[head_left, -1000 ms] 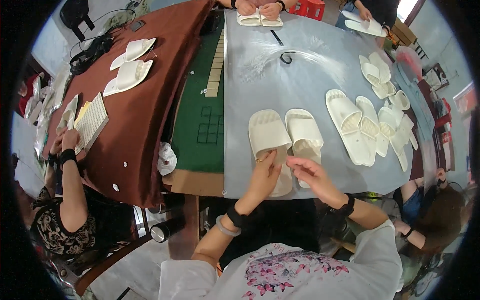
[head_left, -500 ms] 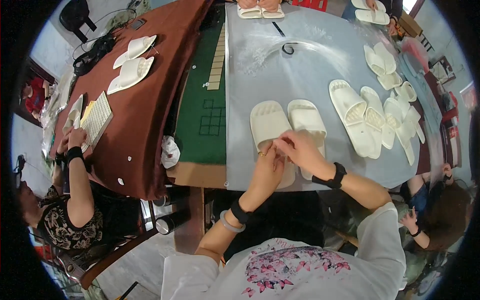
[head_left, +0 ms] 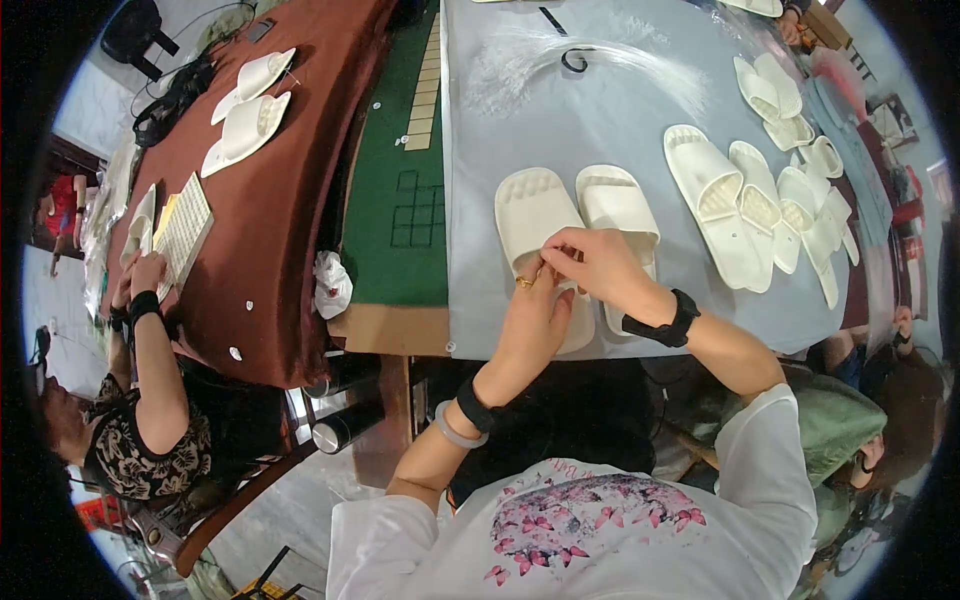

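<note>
A pair of cream slippers lies in front of me, toes away: the left slipper point(head_left: 530, 198) and the right slipper point(head_left: 612, 195). Over the strap of the left one, my left hand point(head_left: 535, 315) and my right hand point(head_left: 605, 268) meet with fingertips pinched together. Whatever they pinch is too small to make out. A ring sits on a left finger, and each wrist wears a black band. Both hands partly cover the left slipper's strap and sole; my right hand also overlaps the right slipper.
More cream slippers point(head_left: 715, 205) lie to the right on the grey cloth point(head_left: 480, 300). Farther off is a bundle of clear strands point(head_left: 640, 78) with a black tie point(head_left: 572, 60). A crumpled white bag point(head_left: 332, 285) rests left; a co-worker's hands point(head_left: 145, 275) hold a slipper at the brown table.
My view has tipped, so the table sits higher in the picture. Both hands stay pinched close together over the left slipper. At the right, a green cloth now shows beside another person.
</note>
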Demonstrator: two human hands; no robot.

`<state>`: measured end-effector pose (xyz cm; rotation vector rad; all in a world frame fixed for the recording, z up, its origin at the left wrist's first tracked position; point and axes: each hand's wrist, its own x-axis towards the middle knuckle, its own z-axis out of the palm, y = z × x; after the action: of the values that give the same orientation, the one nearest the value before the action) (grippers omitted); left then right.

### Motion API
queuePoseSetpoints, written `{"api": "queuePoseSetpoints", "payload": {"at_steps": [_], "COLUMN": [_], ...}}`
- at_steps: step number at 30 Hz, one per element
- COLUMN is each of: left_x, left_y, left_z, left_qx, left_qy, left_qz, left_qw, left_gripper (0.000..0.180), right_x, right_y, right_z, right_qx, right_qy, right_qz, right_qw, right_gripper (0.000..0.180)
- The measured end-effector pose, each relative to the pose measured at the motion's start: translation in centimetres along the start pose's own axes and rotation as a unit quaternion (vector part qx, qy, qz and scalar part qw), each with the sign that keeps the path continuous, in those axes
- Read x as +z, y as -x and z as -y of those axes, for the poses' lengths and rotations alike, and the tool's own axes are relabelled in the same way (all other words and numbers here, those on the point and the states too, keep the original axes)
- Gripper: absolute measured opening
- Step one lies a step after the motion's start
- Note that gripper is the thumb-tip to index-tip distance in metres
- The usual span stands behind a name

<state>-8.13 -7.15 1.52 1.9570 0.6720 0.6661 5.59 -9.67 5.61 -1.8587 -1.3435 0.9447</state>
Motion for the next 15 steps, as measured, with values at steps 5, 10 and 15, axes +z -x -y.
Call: {"api": "queuePoseSetpoints", "payload": {"at_steps": [5, 10, 15], "left_x": [-0.2, -0.2, -0.3], "left_y": [0.7, 1.3, 1.7], "left_z": [-0.1, -0.7, -1.2], "left_qx": [-0.008, -0.04, -0.016], "left_qy": [-0.034, -0.025, -0.058], "left_qz": [-0.016, 0.009, 0.015], "left_qw": [0.999, 0.999, 0.998], "left_gripper": [0.045, 0.046, 0.047], "right_x": [-1.2, -1.7, -1.7], "right_y": [0.8, 0.8, 0.7], "right_z": [0.8, -0.2, -0.1], "right_qx": [-0.002, -0.016, 0.034], "right_qy": [-0.034, 0.028, -0.021], "right_qz": [-0.014, 0.004, 0.061], "right_qw": [0.999, 0.999, 0.997], "right_gripper": [0.021, 0.024, 0.027]}}
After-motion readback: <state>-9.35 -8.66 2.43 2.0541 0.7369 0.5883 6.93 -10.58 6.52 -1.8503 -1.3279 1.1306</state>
